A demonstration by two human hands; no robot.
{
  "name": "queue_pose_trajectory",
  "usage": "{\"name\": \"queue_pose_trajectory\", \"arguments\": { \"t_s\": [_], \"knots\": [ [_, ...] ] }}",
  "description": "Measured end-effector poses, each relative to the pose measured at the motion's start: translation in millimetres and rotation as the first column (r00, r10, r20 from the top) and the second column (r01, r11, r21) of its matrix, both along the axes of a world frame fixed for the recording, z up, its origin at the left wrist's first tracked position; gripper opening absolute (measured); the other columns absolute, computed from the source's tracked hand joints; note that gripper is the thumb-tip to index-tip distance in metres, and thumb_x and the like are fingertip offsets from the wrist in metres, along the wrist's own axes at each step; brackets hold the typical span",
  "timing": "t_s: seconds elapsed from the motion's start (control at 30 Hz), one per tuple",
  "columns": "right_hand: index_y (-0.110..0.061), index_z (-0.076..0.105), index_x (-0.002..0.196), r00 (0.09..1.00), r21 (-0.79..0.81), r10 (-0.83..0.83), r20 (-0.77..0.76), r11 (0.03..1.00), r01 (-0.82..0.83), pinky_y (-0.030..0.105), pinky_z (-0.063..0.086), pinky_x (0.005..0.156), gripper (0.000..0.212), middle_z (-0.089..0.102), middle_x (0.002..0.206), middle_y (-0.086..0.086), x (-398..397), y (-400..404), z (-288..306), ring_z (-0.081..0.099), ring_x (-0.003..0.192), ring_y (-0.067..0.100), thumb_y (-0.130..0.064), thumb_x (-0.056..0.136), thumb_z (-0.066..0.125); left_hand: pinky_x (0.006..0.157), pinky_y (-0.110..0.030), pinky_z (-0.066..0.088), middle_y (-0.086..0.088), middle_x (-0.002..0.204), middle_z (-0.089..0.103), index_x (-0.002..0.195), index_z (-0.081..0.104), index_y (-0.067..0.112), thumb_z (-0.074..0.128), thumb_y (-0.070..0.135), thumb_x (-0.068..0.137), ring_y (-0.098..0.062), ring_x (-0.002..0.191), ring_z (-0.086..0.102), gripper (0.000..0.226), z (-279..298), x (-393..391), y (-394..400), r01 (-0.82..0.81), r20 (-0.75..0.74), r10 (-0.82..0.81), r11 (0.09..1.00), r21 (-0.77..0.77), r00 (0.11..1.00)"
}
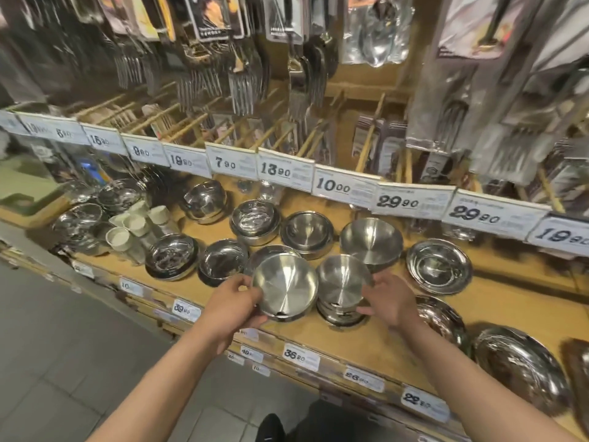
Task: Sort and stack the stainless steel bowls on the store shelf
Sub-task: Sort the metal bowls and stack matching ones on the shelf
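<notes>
1. Store aisle, wooden shelf [398,333] running across mid-frame, price tags [347,186] along the rail above, packaged forks [242,87] hanging in the upper half.
2. My left hand [237,303] held a brushed steel bowl [285,287] at lower centre, thumb on its near rim, fingers curled under; the bowl was tilted toward me and looked lifted off the shelf.
3. My right hand [387,299] was half open around the stack of similar bowls [342,288] just right of it, fingertips at the rim. I couldn't tell if it was really gripping or only steadying.
4. Risk, my call: the held bowl was pinched on one edge only and steel is slick, so it could rotate out and drop onto the shelf edge or the floor tiles [63,362].
5. Risk: the stack sat near the front lip of the shelf; a nudge from the right hand while nesting could tip it off.
6. Risk: the bigger bowl [371,240] behind and the shallow dish [439,266] to the right were close, so a sweep with the wrist could knock them.
7. Risk: a size mismatch, because several bowls looked alike; a wrong one would sit crooked and wobble.
8. Other bowl stacks [255,221] sat in the row behind, apart from both hands.
</notes>
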State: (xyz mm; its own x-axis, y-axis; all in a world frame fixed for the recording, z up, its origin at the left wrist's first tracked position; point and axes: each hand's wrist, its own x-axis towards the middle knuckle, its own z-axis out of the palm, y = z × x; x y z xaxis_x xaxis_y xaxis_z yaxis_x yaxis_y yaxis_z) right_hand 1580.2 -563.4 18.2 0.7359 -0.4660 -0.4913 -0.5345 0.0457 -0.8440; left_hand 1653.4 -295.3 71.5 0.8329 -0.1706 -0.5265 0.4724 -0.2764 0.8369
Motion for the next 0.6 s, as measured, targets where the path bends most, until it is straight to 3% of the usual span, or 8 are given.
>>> {"name": "queue_pose_trajectory", "arguments": {
  "t_s": [0.1,0.2,0.33,0.4,0.5,0.6],
  "knots": [
    [0.0,0.053,0.134,0.999,-0.006,-0.027,-0.027,1.0,0.027,0.04,0.063,0.081,0.045,0.06,0.134,0.016,0,0,-4,0.074,0.09,0.028,-0.011,0.093,0.069,0.065,-0.029,0.061,-0.018,0.103,0.069,0.096,0.064,0.006,0.06,-0.001,0.09,-0.028,0.087,0.074,0.01,-3,11,-16,0.085,-0.004,-0.086,0.996,-0.023,0.996],
    [-0.008,0.063,0.12,0.994,-0.062,-0.095,0.055,0.993,0.098,0.022,0.059,0.059,0.031,0.068,0.118,0.011,-15,1,-1,0.074,0.078,0.016,-0.016,0.092,0.073,0.064,-0.027,0.061,-0.015,0.103,0.071,0.101,0.065,0.002,0.062,0.003,0.093,-0.02,0.082,0.075,0.009,-6,19,-41,0.176,-0.018,-0.177,0.983,-0.052,0.984],
    [-0.014,0.069,0.103,0.956,-0.236,-0.294,-0.015,0.93,0.282,0.021,0.05,0.048,0.019,0.07,0.087,0.005,-50,-10,3,0.063,0.065,0.016,-0.03,0.093,0.066,0.053,-0.024,0.057,-0.015,0.092,0.076,0.101,0.066,0.008,0.061,0.008,0.094,-0.018,0.063,0.073,0.009,-5,27,-72,0.241,-0.041,-0.242,0.97,-0.04,0.969],
    [-0.012,0.065,0.104,0.917,-0.351,-0.387,-0.092,0.875,0.334,0.03,0.05,0.064,0.023,0.069,0.079,0.001,-76,-16,-4,0.064,0.07,0.019,-0.032,0.092,0.064,0.06,-0.03,0.062,-0.015,0.091,0.078,0.1,0.069,0.011,0.062,0.01,0.093,-0.022,0.068,0.075,0.01,-9,30,-83,0.278,-0.026,-0.278,0.96,-0.014,0.96],
    [-0.005,0.058,0.12,0.845,-0.378,-0.499,-0.195,0.833,0.404,0.039,0.052,0.083,0.039,0.07,0.103,0.013,-110,-19,-24,0.067,0.095,0.033,-0.033,0.093,0.066,0.072,-0.039,0.065,-0.021,0.094,0.076,0.099,0.071,0.006,0.066,0.009,0.093,-0.029,0.079,0.075,0.009,-14,31,-95,0.31,0.042,-0.312,0.95,0.038,0.949],
    [0.002,0.052,0.126,0.78,-0.355,-0.582,-0.23,0.797,0.49,0.033,0.047,0.08,0.053,0.066,0.114,0.018,-128,-19,-36,0.064,0.102,0.034,-0.035,0.093,0.069,0.074,-0.048,0.064,-0.019,0.089,0.077,0.094,0.072,0.008,0.064,0.007,0.093,-0.03,0.076,0.075,0.008,-18,29,-101,0.31,0.091,-0.318,0.946,0.092,0.944]
  ]
}}
